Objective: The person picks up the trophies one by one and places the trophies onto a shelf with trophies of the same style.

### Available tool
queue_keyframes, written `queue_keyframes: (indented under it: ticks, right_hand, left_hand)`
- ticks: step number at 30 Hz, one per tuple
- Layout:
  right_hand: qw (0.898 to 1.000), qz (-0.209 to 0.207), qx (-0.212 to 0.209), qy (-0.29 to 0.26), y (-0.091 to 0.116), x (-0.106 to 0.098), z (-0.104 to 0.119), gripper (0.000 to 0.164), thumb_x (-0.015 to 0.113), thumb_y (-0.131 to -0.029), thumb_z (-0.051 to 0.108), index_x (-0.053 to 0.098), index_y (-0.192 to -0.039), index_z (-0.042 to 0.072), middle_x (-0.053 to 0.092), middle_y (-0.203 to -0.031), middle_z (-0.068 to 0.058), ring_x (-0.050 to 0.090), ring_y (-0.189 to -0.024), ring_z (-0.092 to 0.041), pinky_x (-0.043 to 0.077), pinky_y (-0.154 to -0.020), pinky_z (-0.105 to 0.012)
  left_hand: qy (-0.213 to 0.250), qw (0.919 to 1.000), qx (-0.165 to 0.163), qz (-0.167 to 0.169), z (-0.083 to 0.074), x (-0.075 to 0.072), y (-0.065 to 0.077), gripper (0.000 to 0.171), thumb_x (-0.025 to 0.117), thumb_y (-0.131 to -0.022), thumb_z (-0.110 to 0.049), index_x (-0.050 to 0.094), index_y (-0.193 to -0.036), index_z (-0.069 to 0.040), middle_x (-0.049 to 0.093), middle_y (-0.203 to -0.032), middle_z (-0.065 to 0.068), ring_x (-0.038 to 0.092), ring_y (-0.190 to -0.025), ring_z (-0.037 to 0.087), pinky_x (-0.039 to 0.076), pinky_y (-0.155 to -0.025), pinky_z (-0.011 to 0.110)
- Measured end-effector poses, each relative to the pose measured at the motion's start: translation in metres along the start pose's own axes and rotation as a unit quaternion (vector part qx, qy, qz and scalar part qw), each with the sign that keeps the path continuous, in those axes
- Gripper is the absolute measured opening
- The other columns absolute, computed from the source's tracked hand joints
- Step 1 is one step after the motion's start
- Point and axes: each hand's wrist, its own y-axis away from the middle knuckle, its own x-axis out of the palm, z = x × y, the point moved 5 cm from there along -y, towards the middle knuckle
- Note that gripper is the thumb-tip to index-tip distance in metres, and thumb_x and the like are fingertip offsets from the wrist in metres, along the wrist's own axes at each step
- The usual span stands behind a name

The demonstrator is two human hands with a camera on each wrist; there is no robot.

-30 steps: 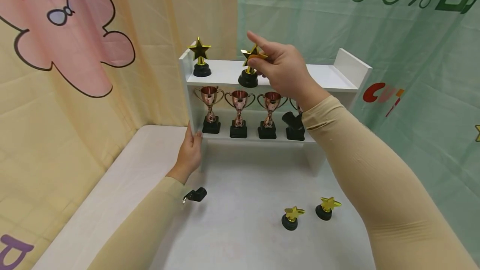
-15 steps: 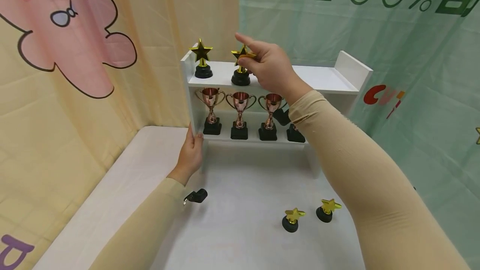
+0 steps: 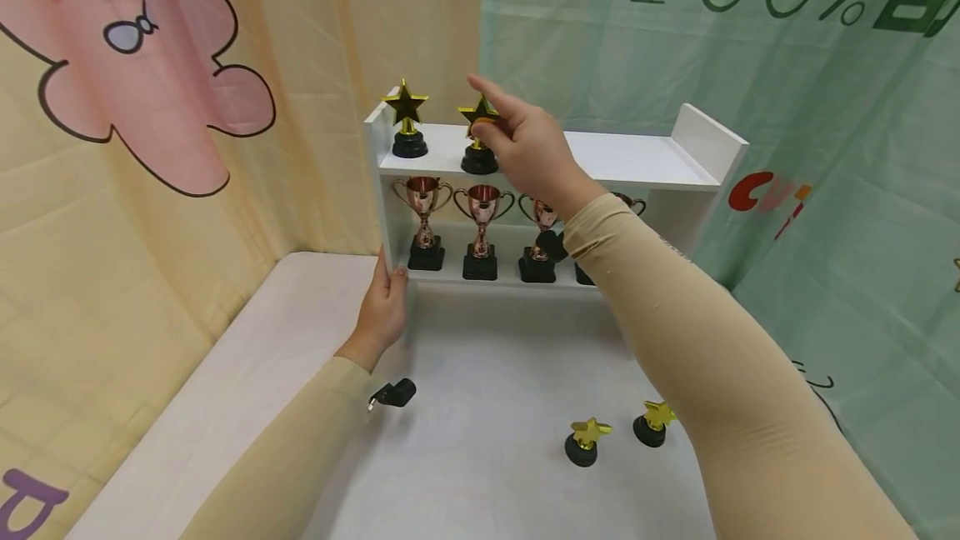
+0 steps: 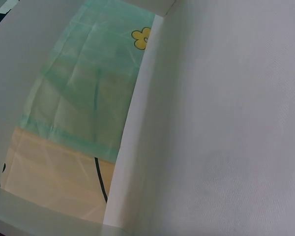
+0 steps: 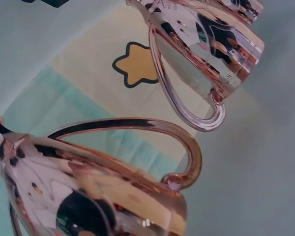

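In the head view my right hand (image 3: 534,150) pinches a gold star trophy (image 3: 478,161) between thumb and fingers, index finger stretched upward. Its round black base is at the front of the top board of a white shelf (image 3: 637,158). Another star trophy (image 3: 408,142) stands to its left, by the shelf's end panel. My left hand (image 3: 380,311) grips the shelf's lower left side, thumb in front and the other fingers mostly hidden. Copper two-handled trophy cups (image 3: 482,202) line the middle board. Neither hand shows in the wrist views; the right one shows copper cups (image 5: 132,201) close up.
Two more star trophies (image 3: 588,432) (image 3: 655,423) stand on the white table (image 3: 465,473) at the front right. My right forearm partly hides the cup row's right end. Printed curtains (image 3: 585,48) hang behind the shelf. The left wrist view shows white boards (image 4: 137,113) of the shelf.
My right hand has moved left along the top board with the star trophy, which now sits nearer the other one. The left hand has kept its place on the shelf.
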Motion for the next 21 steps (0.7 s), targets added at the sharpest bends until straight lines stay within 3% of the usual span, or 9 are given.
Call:
queue_keyframes:
  ticks: [2,4,7,11,14,17,19,21]
  right_hand:
    - [1.0,0.002,-0.002,-0.002,0.0017,0.0014,-0.0019,0.059,0.054,-0.111,0.025,0.034,-0.165,0.039,0.066,-0.081,-0.004,0.037,-0.052,-0.015,0.036,-0.054,-0.029]
    - [1.0,0.005,-0.005,-0.002,0.0025,0.0021,-0.0031,0.059,0.052,-0.112,0.024,0.032,-0.165,0.04,0.047,-0.067,-0.002,0.035,-0.051,-0.015,0.036,-0.054,-0.03]
    - [1.0,0.007,-0.009,-0.006,0.0026,0.0018,-0.0041,0.059,0.052,-0.112,0.022,0.033,-0.165,0.04,0.032,-0.062,0.002,0.034,-0.051,-0.015,0.035,-0.054,-0.03]
    - [1.0,0.007,-0.012,-0.008,0.0018,0.0016,-0.0049,0.058,0.054,-0.111,0.022,0.036,-0.164,0.039,0.03,-0.061,0.005,0.033,-0.05,-0.014,0.034,-0.053,-0.029]
    - [1.0,0.004,-0.011,-0.004,0.0012,0.0018,-0.005,0.058,0.054,-0.111,0.023,0.037,-0.163,0.039,0.034,-0.061,0.004,0.032,-0.049,-0.013,0.033,-0.052,-0.029]
    - [1.0,-0.002,-0.007,-0.003,0.0008,0.0013,-0.005,0.058,0.055,-0.111,0.023,0.037,-0.163,0.041,0.051,-0.066,-0.001,0.031,-0.049,-0.013,0.032,-0.051,-0.029]
    - [1.0,-0.005,-0.003,-0.005,0.0005,0.0008,-0.0054,0.058,0.056,-0.111,0.024,0.037,-0.163,0.041,0.07,-0.084,-0.004,0.032,-0.049,-0.012,0.032,-0.051,-0.028]
    - [1.0,-0.008,0.004,-0.006,0.0004,0.0001,-0.0062,0.058,0.057,-0.11,0.025,0.038,-0.162,0.042,0.077,-0.106,-0.005,0.032,-0.05,-0.012,0.032,-0.051,-0.028]
  left_hand:
    - [-0.001,1.0,0.0,-0.001,0.0002,0.0004,0.0001,0.06,0.029,-0.116,-0.033,0.006,-0.171,-0.029,0.023,-0.174,0.014,0.026,-0.159,0.039,0.026,-0.126,0.063]
    - [-0.002,1.0,0.0,-0.002,0.0004,0.0009,0.0001,0.06,0.03,-0.116,-0.032,0.007,-0.171,-0.028,0.023,-0.174,0.014,0.026,-0.159,0.039,0.026,-0.126,0.063]
    - [-0.005,1.0,-0.002,-0.003,0.0014,0.0015,0.0,0.06,0.03,-0.116,-0.032,0.007,-0.171,-0.028,0.023,-0.174,0.015,0.026,-0.159,0.04,0.025,-0.126,0.063]
    - [-0.006,0.9999,-0.007,-0.006,0.0018,0.0014,0.0008,0.06,0.03,-0.116,-0.031,0.008,-0.171,-0.027,0.024,-0.174,0.015,0.027,-0.159,0.04,0.026,-0.126,0.063]
    - [-0.003,0.9999,-0.005,-0.01,0.0009,0.0008,0.0012,0.059,0.031,-0.116,-0.029,0.009,-0.171,-0.026,0.026,-0.173,0.016,0.029,-0.158,0.04,0.026,-0.126,0.063]
    - [-0.005,0.9999,-0.007,-0.012,0.0011,0.0005,0.0011,0.059,0.031,-0.116,-0.03,0.009,-0.171,-0.027,0.026,-0.173,0.016,0.029,-0.158,0.041,0.027,-0.126,0.063]
    - [-0.008,0.9998,-0.012,-0.012,0.0008,0.0003,0.0013,0.059,0.031,-0.116,-0.032,0.009,-0.171,-0.028,0.025,-0.173,0.015,0.028,-0.158,0.04,0.027,-0.126,0.063]
    - [-0.011,0.9998,-0.015,-0.01,0.0007,0.0004,0.0015,0.059,0.03,-0.116,-0.033,0.008,-0.171,-0.028,0.025,-0.174,0.015,0.028,-0.159,0.04,0.026,-0.126,0.064]
